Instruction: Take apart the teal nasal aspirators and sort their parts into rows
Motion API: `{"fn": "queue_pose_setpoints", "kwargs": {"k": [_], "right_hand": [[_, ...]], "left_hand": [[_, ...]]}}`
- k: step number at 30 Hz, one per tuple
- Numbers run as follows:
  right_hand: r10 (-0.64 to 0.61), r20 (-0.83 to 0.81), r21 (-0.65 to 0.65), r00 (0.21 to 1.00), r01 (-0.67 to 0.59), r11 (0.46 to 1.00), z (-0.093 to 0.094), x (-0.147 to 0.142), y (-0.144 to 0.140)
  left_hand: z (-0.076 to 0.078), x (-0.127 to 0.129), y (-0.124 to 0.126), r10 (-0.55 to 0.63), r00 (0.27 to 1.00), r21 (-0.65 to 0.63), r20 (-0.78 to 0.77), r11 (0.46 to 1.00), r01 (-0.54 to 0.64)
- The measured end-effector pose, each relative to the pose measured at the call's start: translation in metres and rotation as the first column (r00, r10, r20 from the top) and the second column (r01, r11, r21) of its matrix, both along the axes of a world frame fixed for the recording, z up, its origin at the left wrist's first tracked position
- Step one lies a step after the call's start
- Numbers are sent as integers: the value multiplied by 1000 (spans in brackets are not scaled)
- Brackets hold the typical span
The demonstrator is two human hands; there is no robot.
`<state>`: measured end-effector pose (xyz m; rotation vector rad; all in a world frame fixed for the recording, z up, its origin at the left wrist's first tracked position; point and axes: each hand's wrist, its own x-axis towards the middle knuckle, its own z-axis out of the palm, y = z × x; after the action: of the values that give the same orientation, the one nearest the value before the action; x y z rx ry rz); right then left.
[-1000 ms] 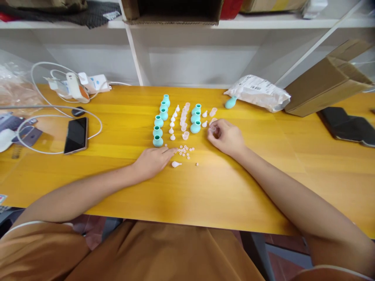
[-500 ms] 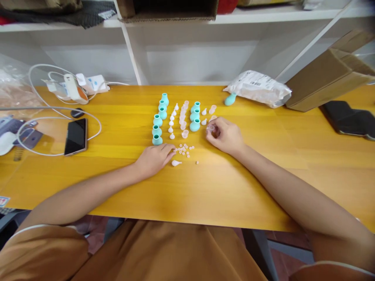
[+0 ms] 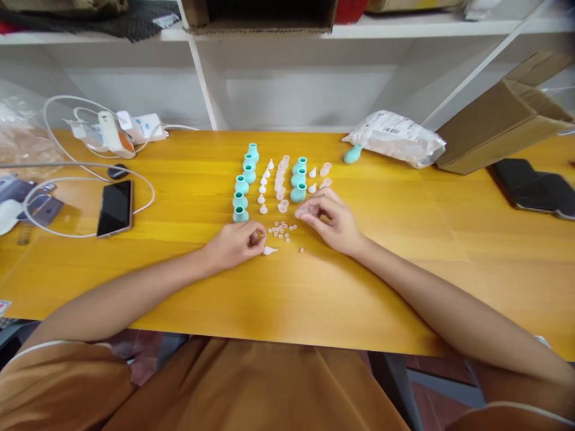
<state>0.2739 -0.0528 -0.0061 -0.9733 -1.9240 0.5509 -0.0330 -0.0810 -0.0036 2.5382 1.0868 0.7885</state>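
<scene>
Clear soft cap pinched in right hand, left hand curled closed beside tiny round pale discs, teal rubbery bulbs just beyond, glossy yellow wood table, white shelving behind.

A long yellow wooden table runs across the room under soft, even light, its varnish faintly glossy. Right behind the table stands a white shelf unit, one upright post meeting the tabletop left of centre and a slanted white brace to the right. Below the table's near edge, reddish floor shows.
</scene>
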Motion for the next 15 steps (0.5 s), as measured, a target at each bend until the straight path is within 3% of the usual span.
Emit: {"fn": "queue_pose_setpoints", "kwargs": {"k": [5, 9, 15], "right_hand": [[174, -107, -90, 979, -184, 979, -1, -20, -24], [209, -116, -49, 971, -215, 975, -2, -32, -40], [274, -87, -31, 958, -277, 960, 1, -40, -51]], "left_hand": [[7, 2, -8, -121, 972, 83, 200, 991, 106], [10, 8, -17, -210, 920, 102, 331, 977, 186], [9, 10, -20, -234, 898, 186, 374, 967, 175]]}}
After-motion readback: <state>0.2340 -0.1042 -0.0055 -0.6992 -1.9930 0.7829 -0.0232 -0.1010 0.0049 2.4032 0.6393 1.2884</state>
